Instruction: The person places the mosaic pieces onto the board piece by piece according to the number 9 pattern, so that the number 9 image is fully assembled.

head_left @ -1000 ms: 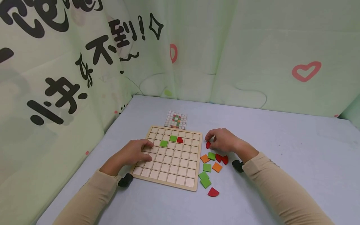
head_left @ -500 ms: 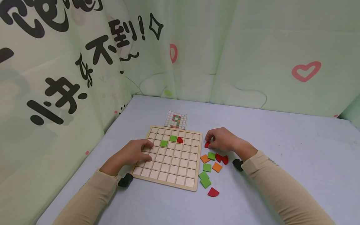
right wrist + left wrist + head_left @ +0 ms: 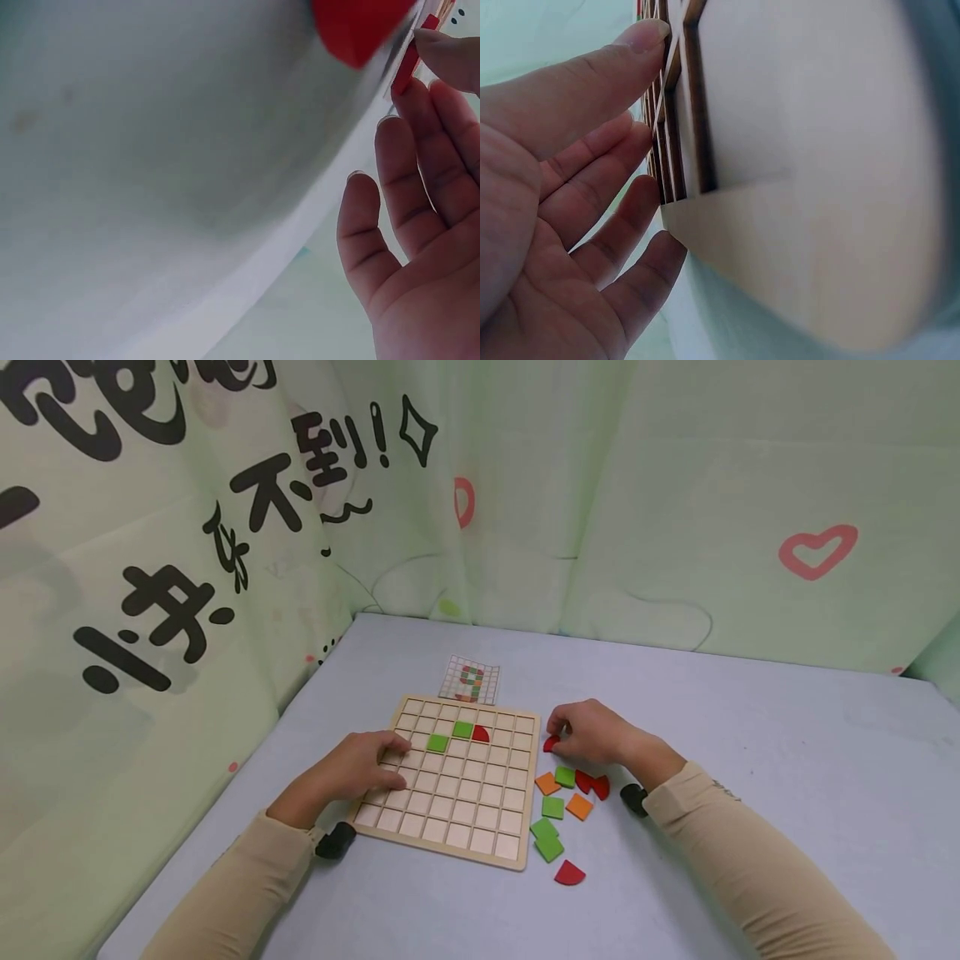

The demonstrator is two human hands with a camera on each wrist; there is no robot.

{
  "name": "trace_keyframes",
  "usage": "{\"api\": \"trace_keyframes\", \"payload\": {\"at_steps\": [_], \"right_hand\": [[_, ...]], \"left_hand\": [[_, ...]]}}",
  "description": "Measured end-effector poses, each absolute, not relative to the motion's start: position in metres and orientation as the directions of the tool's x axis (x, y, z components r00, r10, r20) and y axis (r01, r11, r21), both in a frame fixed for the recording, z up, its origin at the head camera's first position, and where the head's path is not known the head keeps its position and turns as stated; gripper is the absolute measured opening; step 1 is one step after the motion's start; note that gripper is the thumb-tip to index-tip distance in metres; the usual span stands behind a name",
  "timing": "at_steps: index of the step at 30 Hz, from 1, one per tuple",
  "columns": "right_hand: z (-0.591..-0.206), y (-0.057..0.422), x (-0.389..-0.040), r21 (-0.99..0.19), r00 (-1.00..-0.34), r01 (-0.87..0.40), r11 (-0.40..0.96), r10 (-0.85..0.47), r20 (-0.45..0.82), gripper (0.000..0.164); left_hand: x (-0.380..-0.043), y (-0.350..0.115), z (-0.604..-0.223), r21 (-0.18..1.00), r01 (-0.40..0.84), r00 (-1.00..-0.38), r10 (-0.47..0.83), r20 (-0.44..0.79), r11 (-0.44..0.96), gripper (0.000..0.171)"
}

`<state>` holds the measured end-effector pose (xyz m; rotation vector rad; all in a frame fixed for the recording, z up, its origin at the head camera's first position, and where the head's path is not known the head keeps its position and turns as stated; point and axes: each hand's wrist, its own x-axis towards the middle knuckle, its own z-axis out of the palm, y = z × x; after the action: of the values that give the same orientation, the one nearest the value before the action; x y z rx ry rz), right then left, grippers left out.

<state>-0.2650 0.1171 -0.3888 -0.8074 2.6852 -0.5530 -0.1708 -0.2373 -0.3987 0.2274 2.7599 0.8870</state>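
A square wooden grid board (image 3: 467, 810) lies on the table; in its cells sit two green square tiles (image 3: 437, 743) and a red quarter-circle tile (image 3: 480, 734). My left hand (image 3: 356, 768) rests on the board's left edge, fingers spread, and in the left wrist view its fingertips touch the wooden rim (image 3: 727, 240). Just right of the board, my right hand (image 3: 591, 729) pinches another red quarter-circle tile (image 3: 551, 743) between thumb and fingers. The right wrist view shows that same tile (image 3: 407, 66) on edge in the pinch.
Right of the board lie several loose green tiles (image 3: 552, 807), two orange tiles (image 3: 579, 807) and some red quarter-circles (image 3: 570, 873). A printed pattern card (image 3: 450, 677) lies behind the board. A curtain (image 3: 675, 510) hangs beyond the pale table (image 3: 750, 735).
The red quarter-circle in my right hand has shifted slightly left toward the board and turned a little. My left hand and the other tiles stay put.
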Motion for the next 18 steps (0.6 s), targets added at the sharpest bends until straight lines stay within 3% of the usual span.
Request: {"api": "trace_keyframes", "payload": {"at_steps": [9, 18], "right_hand": [[-0.380, 0.103, -0.266, -0.454, -0.810, -0.464, 0.761, -0.572, -0.131, 0.014], [-0.372, 0.080, -0.266, -0.496, -0.773, -0.507, 0.705, -0.626, -0.100, 0.017]], "left_hand": [[-0.170, -0.237, -0.397, 0.577, 0.085, -0.961, 0.220, -0.169, 0.812, 0.046], [-0.170, -0.237, -0.398, 0.585, 0.083, -0.961, 0.221, -0.168, 0.807, 0.046]]}}
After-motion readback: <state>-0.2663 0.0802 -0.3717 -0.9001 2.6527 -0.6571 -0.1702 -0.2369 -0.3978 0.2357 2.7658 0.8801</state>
